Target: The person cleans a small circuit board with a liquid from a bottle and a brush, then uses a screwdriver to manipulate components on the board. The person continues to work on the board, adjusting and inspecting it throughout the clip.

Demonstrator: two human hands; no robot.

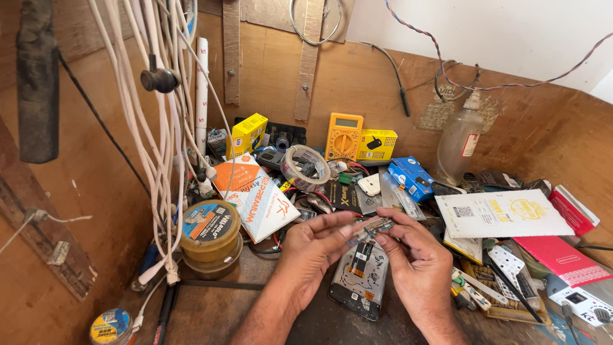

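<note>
My left hand (313, 246) and my right hand (418, 255) meet above the bench, both pinching a small circuit part (375, 225) with a flat ribbon hanging from it. Directly under them lies an opened phone (359, 281) on its face, its inner boards and black battery strip showing. The fingertips of both hands close on the small part from either side. The wrists come in from the bottom edge of the head view.
Round tins (211, 237) stand at left under hanging white cables (159, 128). A tape roll (305, 167), yellow multimeter (343, 137), blue box (410, 177) and plastic bottle (458, 142) crowd the back. White and red packets (504, 214) lie at right. Wooden walls enclose the bench.
</note>
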